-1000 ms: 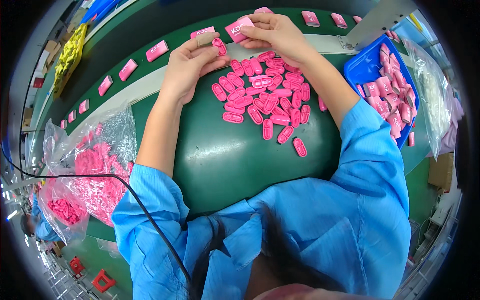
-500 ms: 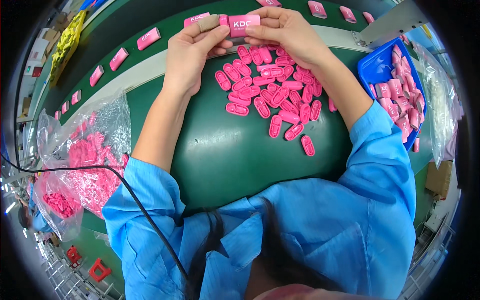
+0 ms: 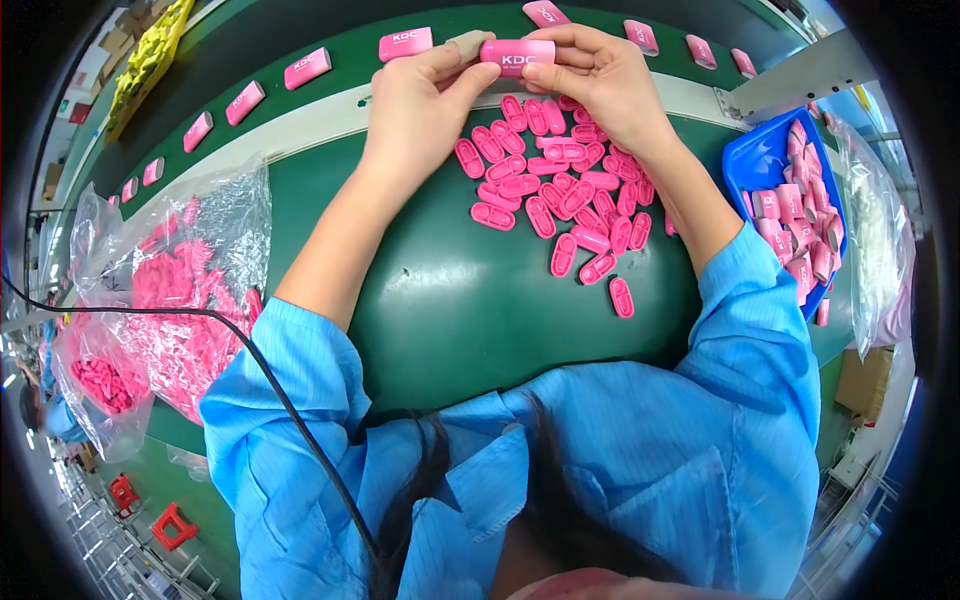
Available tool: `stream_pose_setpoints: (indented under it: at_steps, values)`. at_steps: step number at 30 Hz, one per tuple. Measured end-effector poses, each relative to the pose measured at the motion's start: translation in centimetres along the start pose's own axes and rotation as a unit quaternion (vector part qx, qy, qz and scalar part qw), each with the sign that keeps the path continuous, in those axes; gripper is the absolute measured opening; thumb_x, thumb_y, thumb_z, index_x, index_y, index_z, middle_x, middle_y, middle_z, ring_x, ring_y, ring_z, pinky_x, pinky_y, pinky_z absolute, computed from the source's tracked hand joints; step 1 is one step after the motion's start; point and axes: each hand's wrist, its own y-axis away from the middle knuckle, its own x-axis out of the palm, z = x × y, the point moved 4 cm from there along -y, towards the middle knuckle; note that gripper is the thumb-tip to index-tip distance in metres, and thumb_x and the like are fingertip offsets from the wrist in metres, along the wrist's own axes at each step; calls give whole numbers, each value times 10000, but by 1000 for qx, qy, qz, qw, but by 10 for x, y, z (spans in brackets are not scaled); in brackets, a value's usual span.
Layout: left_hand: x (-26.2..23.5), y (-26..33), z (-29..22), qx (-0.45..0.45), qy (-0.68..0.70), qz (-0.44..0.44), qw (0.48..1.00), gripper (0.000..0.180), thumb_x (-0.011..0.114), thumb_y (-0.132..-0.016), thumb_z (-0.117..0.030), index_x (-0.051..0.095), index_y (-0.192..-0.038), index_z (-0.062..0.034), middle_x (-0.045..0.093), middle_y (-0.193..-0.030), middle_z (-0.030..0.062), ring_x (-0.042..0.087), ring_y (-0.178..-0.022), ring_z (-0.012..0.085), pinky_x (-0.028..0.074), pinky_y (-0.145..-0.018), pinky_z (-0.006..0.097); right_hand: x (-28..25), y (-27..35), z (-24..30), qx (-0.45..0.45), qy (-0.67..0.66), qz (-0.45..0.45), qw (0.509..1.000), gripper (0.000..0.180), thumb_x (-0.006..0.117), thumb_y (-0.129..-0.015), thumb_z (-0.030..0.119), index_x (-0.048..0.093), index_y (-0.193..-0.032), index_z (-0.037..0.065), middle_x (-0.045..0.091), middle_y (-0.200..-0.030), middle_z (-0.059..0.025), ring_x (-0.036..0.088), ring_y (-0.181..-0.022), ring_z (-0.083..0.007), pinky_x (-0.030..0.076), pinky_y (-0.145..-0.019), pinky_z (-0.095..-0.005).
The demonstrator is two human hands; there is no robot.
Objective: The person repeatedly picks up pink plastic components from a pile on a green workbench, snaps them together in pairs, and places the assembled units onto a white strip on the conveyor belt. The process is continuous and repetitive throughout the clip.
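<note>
Both hands hold one glossy pink casing [image 3: 518, 52], a flat rounded sleeve with white lettering, level above the strip at the belt's edge. My left hand [image 3: 415, 105], with a tan cover on its index finger, pinches the casing's left end between thumb and finger. My right hand [image 3: 618, 88] grips the right end, thumb on the front face and fingers curled behind. Just below the hands lies a loose heap of pink oval end caps [image 3: 575, 195], many with their hollow side up.
Pink casings [image 3: 307, 68] lie spaced along the green conveyor belt [image 3: 250, 60]. A blue bin [image 3: 740, 160] of casings stands right, under a metal bracket [image 3: 800, 75]. Clear bags [image 3: 185, 320] of pink parts lie left, crossed by a black cable [image 3: 150, 311].
The pink cap at the casing's left end, distinct before, now looks flush with it. Both hands and the casing appear slightly farther right in view. Casings on the belt have shifted right too.
</note>
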Motion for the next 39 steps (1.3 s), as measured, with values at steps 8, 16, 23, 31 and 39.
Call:
stream_pose_setpoints:
  at_steps: [8, 16, 23, 31, 39]
  values:
    - [11, 7, -21, 93, -243, -3, 965, 451, 570, -851, -39, 439, -1248, 130, 634, -822, 263, 648, -749, 399, 515, -670, 437, 8, -5, 10, -46, 167, -31, 984, 367, 664, -870, 70, 569, -1202, -53, 671, -1066, -120, 656, -890, -128, 548, -801, -245]
    - [-7, -5, -25, 273, -242, 46, 930, 377, 570, -776, 41, 632, -1125, -87, 634, -1143, 104, 536, -1109, 327, 433, -963, 392, 5, -86, -2, -36, 322, -36, 945, 234, 628, -869, 202, 686, -947, -10, 678, -849, -136, 648, -738, -230, 517, -661, -342]
    - [7, 2, -13, 255, -282, 219, 898, 280, 666, -784, -59, 654, -1062, -24, 655, -1090, 107, 638, -912, 251, 513, -839, 349, -15, -92, -13, -122, 513, 27, 849, 207, 579, -854, 193, 647, -801, 5, 650, -897, -210, 615, -919, -378, 498, -808, -442]
    - [4, -3, -1, -31, -63, 105, 992, 322, 642, -835, -47, 626, -1155, -10, 659, -1033, 93, 637, -762, 130, 507, -674, 240, -8, -21, 29, 11, 30, 25, 999, 196, 645, -868, 68, 594, -1026, -36, 676, -904, -94, 646, -750, -130, 526, -648, -253]
    - [8, 1, 11, -184, 316, 77, 927, 370, 623, -890, -47, 506, -1221, 71, 650, -1051, 172, 663, -966, 226, 552, -879, 293, 13, 16, 51, -125, 304, -3, 944, 154, 635, -878, 51, 596, -997, -38, 665, -857, -57, 644, -778, -122, 521, -677, -251]
